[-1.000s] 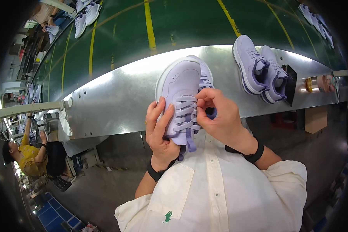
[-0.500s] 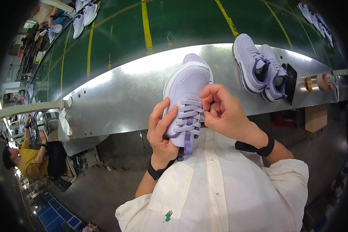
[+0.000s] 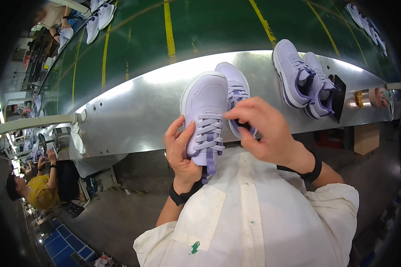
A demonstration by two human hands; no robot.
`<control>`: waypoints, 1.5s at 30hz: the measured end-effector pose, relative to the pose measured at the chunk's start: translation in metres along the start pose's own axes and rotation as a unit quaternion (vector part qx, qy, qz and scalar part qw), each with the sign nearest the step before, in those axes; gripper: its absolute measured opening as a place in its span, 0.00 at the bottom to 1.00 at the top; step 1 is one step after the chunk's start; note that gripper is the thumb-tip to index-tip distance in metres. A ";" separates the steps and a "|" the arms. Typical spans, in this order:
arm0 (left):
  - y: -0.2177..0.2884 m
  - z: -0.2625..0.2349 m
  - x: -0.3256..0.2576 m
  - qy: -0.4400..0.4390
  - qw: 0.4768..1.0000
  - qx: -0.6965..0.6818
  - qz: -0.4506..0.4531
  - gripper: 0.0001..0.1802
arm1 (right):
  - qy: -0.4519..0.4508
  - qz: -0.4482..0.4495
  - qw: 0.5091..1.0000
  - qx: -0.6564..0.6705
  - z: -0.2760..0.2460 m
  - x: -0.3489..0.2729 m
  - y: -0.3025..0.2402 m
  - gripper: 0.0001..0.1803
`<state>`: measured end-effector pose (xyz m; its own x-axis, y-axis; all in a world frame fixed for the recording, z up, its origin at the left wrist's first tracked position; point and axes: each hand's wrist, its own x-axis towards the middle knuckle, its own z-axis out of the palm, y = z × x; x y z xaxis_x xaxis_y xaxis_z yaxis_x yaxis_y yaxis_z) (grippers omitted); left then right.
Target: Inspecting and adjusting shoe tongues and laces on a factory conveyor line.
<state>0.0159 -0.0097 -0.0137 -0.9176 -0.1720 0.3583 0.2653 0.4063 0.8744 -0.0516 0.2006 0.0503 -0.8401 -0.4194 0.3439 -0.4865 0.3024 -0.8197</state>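
A lavender sneaker (image 3: 205,94) with a pale sole is tilted up in front of my chest, toe pointing away. My left hand (image 3: 182,155) grips it from the left side, fingers along the upper and palm by the heel. Flat lavender laces (image 3: 209,132) criss-cross its tongue. My right hand (image 3: 272,133) is at the right edge of the laces, index finger stretched toward them and thumb apart, with nothing visible between. Behind it, a matching sneaker (image 3: 232,76) rests on the metal bench (image 3: 133,118), partly covered by the held shoe and my right hand.
Another lavender pair (image 3: 294,71) stands on the bench to the right, beside a dark flat object (image 3: 339,98) and a roll of tape (image 3: 363,99). Beyond runs a green conveyor (image 3: 218,26) with yellow lines. A person in yellow (image 3: 42,191) sits at the left.
The held sneaker has shifted slightly left and down, exposing more of the shoe behind it. My right fingers have gone from a pinch at the laces to spread apart.
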 end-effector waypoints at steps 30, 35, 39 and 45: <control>-0.098 -0.008 0.213 -0.098 0.885 0.436 0.131 0.24 | -0.037 0.314 0.919 0.235 -0.010 -0.034 0.087 0.21; -0.160 -0.044 0.324 -0.074 0.837 0.537 0.067 0.29 | -0.068 0.308 0.941 0.123 -0.011 -0.008 0.079 0.14; -0.206 -0.074 0.378 -0.099 0.842 0.524 -0.082 0.32 | -0.108 0.309 0.942 0.074 0.001 0.052 0.089 0.14; -0.217 -0.181 0.464 -0.378 0.875 0.151 -0.262 0.29 | -0.183 0.322 0.928 0.046 0.046 0.153 0.139 0.10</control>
<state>-0.4136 -0.3402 0.0221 -0.8534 0.1905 -0.4852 -0.2370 0.6872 0.6867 -0.2373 0.1389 -0.0324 -0.8030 -0.4452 -0.3961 0.1255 0.5235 -0.8427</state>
